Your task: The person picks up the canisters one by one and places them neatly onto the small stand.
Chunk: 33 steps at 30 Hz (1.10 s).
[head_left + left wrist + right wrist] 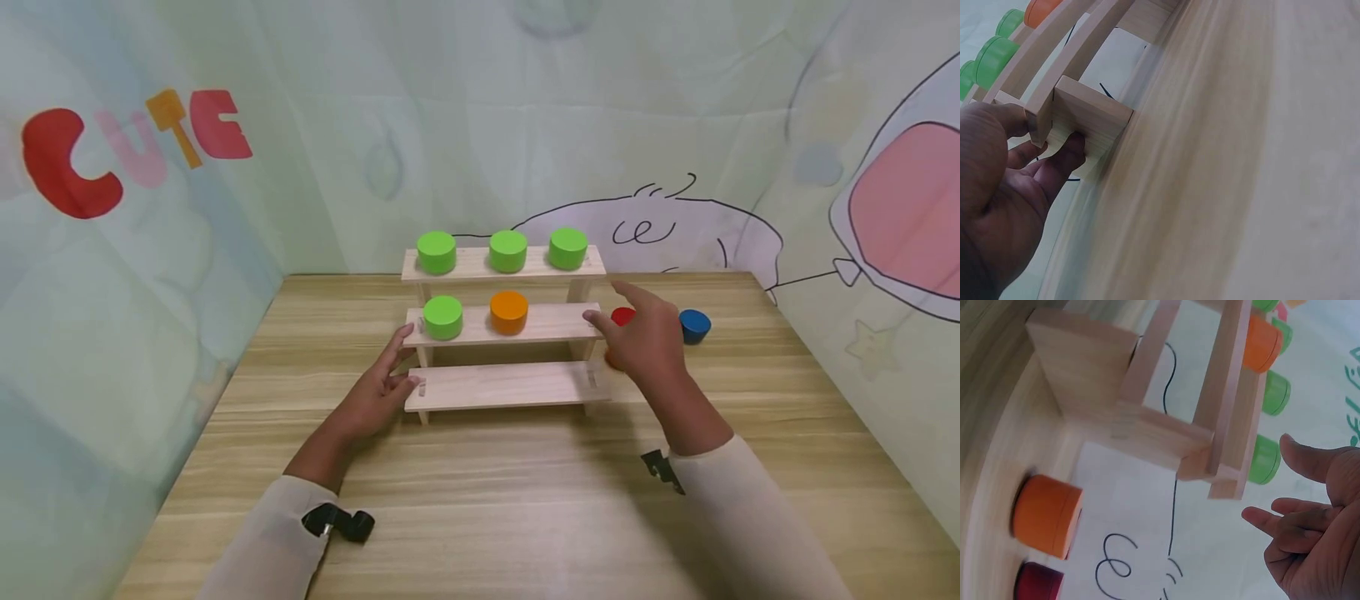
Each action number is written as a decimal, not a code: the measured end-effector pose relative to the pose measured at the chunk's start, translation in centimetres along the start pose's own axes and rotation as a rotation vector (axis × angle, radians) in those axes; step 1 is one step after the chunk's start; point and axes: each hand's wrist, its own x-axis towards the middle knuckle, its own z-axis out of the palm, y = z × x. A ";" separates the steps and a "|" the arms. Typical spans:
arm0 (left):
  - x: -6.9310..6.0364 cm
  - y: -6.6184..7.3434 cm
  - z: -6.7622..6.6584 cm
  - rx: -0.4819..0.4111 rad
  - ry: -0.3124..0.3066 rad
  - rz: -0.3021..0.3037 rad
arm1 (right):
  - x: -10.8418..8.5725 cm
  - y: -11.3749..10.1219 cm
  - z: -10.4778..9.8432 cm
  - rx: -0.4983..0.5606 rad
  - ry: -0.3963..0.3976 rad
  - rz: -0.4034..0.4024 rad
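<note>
A three-step wooden stand (506,386) (1091,109) (1088,369) rests on the table. Three green blocks (507,252) line its top step; a green block (443,317) and an orange block (508,312) (1262,344) sit on the middle step. The bottom step is bare. My left hand (367,406) (1007,194) grips the stand's left end, thumb and fingers around the step's end and side support. At the right end, my right hand (652,342) (1316,531) hovers beside the middle and top steps, thumb and fingers apart, holding nothing.
Right of the stand, a red block (622,316) (1038,582) and an orange block (614,358) (1047,515) are partly behind my right hand in the head view. A blue block (695,327) stands farther right. Printed cloth walls (322,150) border the table (480,500).
</note>
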 end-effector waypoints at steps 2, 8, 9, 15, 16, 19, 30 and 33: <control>0.0 0.0 0.0 0.000 0.002 -0.001 | 0.0 0.6 -0.1 0.012 0.005 0.012; 0.0 0.0 0.1 -0.007 0.004 -0.010 | 0.4 2.7 -0.4 0.007 -0.012 0.046; 0.0 0.1 0.1 -0.008 0.003 -0.014 | 0.5 3.0 -0.4 0.003 -0.018 0.059; 0.0 0.1 0.1 -0.013 0.002 -0.023 | 0.9 4.6 -0.6 -0.021 -0.072 0.143; 0.0 0.1 0.1 -0.013 0.003 -0.023 | 1.0 4.8 -0.6 -0.028 -0.086 0.156; 0.0 0.0 0.1 -0.009 0.004 -0.025 | 1.1 5.3 -0.5 -0.069 -0.150 0.192; 0.0 -0.1 0.1 0.000 0.003 -0.025 | 1.9 6.7 0.0 -0.220 -0.383 0.270; 0.0 0.0 0.1 0.000 0.002 -0.030 | 2.1 6.9 0.4 -0.224 -0.401 0.285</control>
